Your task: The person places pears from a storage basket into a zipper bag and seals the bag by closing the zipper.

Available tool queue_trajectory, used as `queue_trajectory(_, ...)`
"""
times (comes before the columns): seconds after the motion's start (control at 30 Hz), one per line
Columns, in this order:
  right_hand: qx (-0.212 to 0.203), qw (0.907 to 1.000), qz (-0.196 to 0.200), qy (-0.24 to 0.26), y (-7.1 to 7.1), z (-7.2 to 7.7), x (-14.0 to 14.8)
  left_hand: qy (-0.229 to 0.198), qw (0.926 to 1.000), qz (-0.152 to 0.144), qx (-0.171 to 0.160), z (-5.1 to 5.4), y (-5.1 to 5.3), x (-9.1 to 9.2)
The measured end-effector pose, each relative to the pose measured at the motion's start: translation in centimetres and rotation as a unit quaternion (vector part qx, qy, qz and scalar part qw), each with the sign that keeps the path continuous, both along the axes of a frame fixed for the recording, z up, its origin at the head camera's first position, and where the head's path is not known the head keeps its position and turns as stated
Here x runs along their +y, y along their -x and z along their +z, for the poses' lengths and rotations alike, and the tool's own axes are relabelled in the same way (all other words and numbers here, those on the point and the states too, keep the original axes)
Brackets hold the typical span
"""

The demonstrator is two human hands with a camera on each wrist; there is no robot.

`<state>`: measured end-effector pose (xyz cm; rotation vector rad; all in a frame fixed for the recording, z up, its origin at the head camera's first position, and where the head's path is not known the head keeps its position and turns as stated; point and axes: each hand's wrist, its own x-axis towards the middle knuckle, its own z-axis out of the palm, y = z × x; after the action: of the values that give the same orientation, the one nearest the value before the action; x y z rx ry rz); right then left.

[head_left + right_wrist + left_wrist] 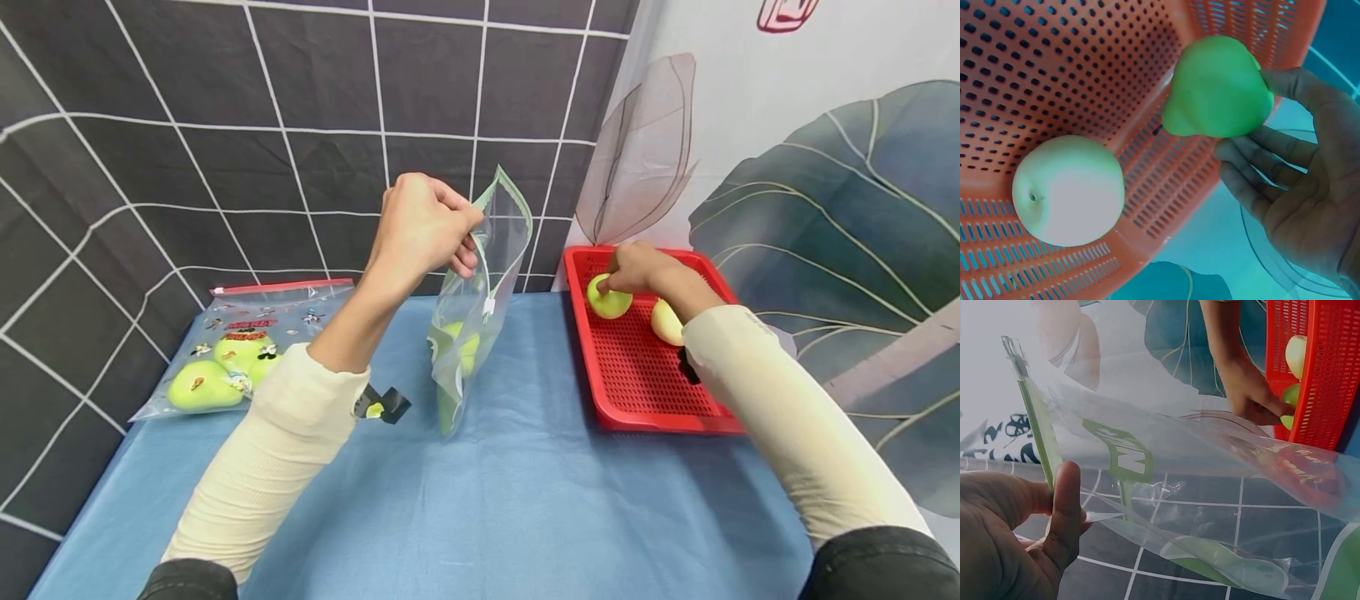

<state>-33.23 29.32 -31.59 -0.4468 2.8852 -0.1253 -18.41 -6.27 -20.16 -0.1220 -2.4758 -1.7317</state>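
Observation:
My left hand (423,229) pinches the green-edged rim of a clear zip bag (498,250), which hangs upright with its mouth parted. A yellow-green fruit (461,346) shows through the bag's lower part; its kind is unclear. Over the red basket (630,414), my right hand (648,271) holds a green pear (1216,87) between thumb and fingertips, its stem pointing away from the palm. A pale, round fruit (1069,190) lies in the basket near it. The left wrist view shows green print on the bag film (1166,444) and the left thumb at its rim.
At the left lies another clear zip bag (300,312), with a red zip and cartoon print, holding several yellow-green fruits (202,385). A blue cloth (480,517) covers the table. A dark gridded sheet (315,75) hangs behind and at the left.

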Motion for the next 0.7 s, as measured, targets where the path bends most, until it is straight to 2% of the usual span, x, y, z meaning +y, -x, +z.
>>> queue_trajectory(0.1, 0.013, 0.9995, 0.001, 0.03, -1.6, 1.7, -0.4, 0.001, 1.0, 0.002, -0.001, 0.0, 0.0, 0.0)
queue_trajectory(0.27, 0.064, 0.9945, 0.024, 0.079, -2.5, 2.9, -0.2, 0.01, 0.9999, 0.007, 0.007, 0.0, 0.1, 0.0)
queue_trajectory(0.4, 0.101, 0.9917, 0.025, 0.076, -3.2, 4.3, -0.4, 0.011, 0.9999, 0.005, 0.008, 0.1, 0.2, 0.0)
queue_trajectory(0.5, 0.113, 0.9909, 0.009, 0.072, -3.9, 5.7, -0.9, 0.014, 0.9998, 0.005, 0.012, 0.1, 0.2, 0.0)
queue_trajectory(0.7, 0.161, 0.9807, 0.001, 0.111, -4.6, 8.0, -1.5, 0.015, 0.9998, 0.002, 0.012, 0.1, 0.4, 0.1)
